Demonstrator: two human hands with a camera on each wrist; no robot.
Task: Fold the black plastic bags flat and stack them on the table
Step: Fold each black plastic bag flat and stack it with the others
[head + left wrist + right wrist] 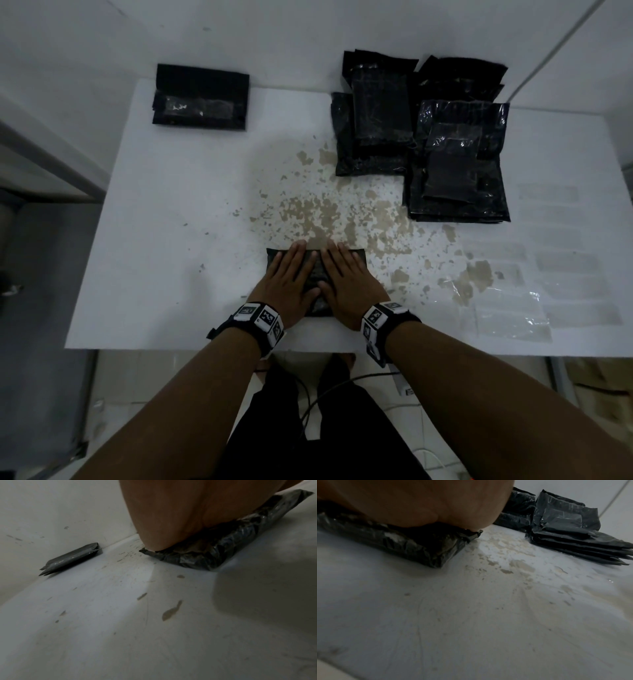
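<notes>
A folded black plastic bag (315,274) lies near the table's front edge. My left hand (291,274) and right hand (346,274) press flat on it side by side, fingers straight, covering most of it. The left wrist view shows the bag (214,555) squashed under my left hand (171,513); the right wrist view shows the bag (412,545) under my right hand (419,503). A stack of folded bags (201,97) (72,558) sits at the back left. A loose pile of black bags (424,137) (565,527) lies at the back right.
The white table (171,222) has brown patches of worn paint (315,212) in its middle. Clear plastic film (513,315) lies at the front right. White walls stand behind the table, and cables hang below its front edge.
</notes>
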